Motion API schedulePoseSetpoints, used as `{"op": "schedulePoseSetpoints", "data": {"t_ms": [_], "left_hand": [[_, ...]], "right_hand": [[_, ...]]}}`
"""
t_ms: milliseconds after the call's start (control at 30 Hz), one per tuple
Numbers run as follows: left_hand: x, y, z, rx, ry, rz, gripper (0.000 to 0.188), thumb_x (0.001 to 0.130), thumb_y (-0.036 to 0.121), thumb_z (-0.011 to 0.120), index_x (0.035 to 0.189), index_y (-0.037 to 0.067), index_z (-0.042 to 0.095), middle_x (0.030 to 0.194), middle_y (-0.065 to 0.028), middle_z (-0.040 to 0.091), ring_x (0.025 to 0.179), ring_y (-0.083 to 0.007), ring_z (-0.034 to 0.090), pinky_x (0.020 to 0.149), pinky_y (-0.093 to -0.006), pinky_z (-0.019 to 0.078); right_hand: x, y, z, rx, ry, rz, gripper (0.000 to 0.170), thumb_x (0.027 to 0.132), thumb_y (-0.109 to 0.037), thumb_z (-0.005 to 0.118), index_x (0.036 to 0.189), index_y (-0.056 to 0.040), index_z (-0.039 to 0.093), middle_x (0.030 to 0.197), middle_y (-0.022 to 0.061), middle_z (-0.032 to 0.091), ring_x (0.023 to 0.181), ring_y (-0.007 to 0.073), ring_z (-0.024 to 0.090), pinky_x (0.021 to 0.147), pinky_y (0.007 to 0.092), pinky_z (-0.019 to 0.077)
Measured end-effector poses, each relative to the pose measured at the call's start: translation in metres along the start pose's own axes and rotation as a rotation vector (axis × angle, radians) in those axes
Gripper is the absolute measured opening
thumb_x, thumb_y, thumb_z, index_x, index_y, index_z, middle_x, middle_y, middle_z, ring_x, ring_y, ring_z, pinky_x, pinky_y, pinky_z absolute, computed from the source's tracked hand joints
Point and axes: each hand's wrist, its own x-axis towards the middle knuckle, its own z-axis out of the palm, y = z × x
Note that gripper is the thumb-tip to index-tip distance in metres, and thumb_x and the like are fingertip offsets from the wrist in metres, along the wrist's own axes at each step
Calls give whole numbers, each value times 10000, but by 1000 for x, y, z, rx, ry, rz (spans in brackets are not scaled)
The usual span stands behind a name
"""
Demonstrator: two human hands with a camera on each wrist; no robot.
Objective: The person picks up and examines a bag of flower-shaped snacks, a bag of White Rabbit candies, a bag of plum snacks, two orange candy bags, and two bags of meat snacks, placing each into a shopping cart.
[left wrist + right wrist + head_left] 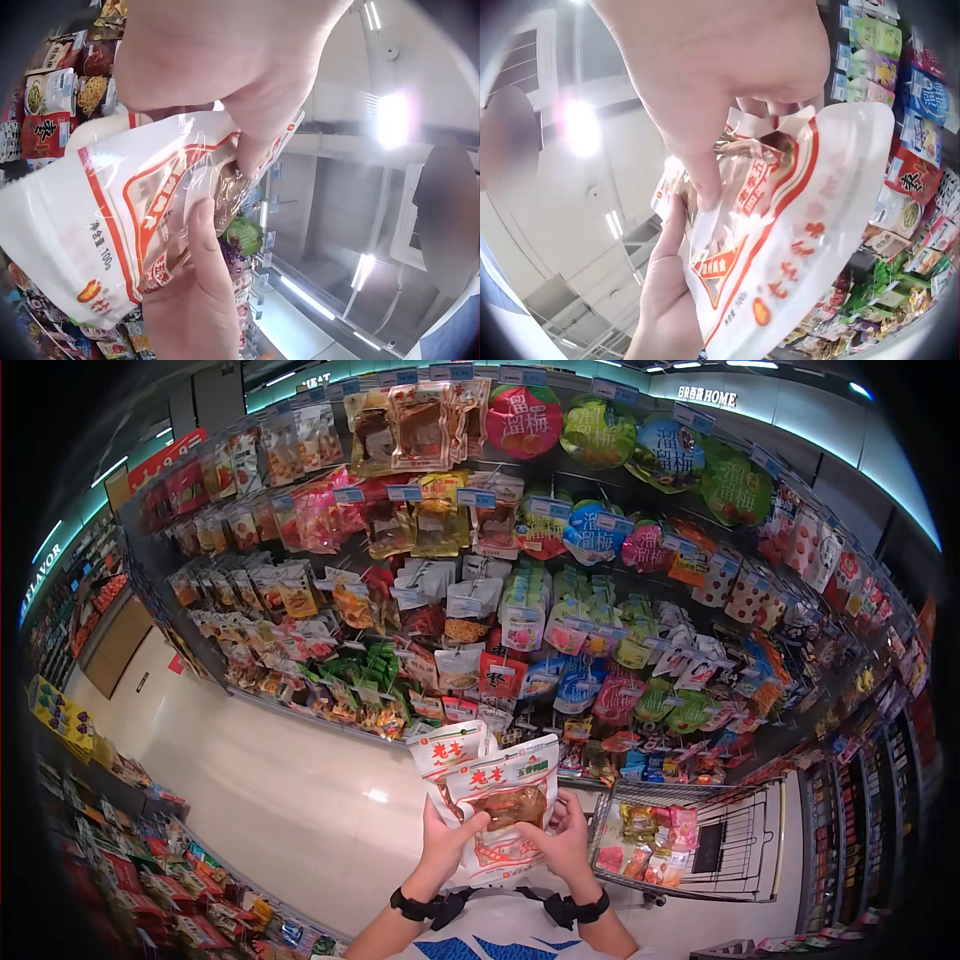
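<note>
A white snack bag (508,800) with red print and a clear window showing brown food is held upright before the person's body. The left hand (446,842) grips its left side, thumb across the front. At its right side the right hand (564,842) holds on, thumb also lying over the window and fingers behind. Behind it, to the upper left, a second bag (437,752) of similar print sticks out, partly hidden by the first. Both thumbs press the shiny film of the front bag (120,217) in the left wrist view; the right wrist view shows the same bag (795,217) closely.
A wire shopping cart (745,880) stands at the right, with several snack packs (655,840) inside. Ahead rises a long rack (480,510) hung with snack bags. Pale floor (300,780) stretches to the left, and another display (170,880) lines the lower left.
</note>
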Motion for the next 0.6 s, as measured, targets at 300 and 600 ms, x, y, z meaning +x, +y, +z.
{"op": "schedulePoseSetpoints", "data": {"t_ms": [300,600], "left_hand": [[11,27,-11,-18,124,137,370,1039,174,598,1345,-19,522,1288,-105,637,1155,-146,598,1010,-311,463],[3,30,-11,291,147,192,304,996,193,671,1163,-58,635,1048,-98,733,928,-128,667,843,-297,526]], "right_hand": [[-5,-17,-7,203,284,54,577,806,53,798,1208,-48,397,1140,143,644,1018,196,679,843,297,591],[-21,7,-15,-203,234,-245,608,763,-4,836,1237,-59,460,1100,105,651,932,158,669,768,287,559]]}}
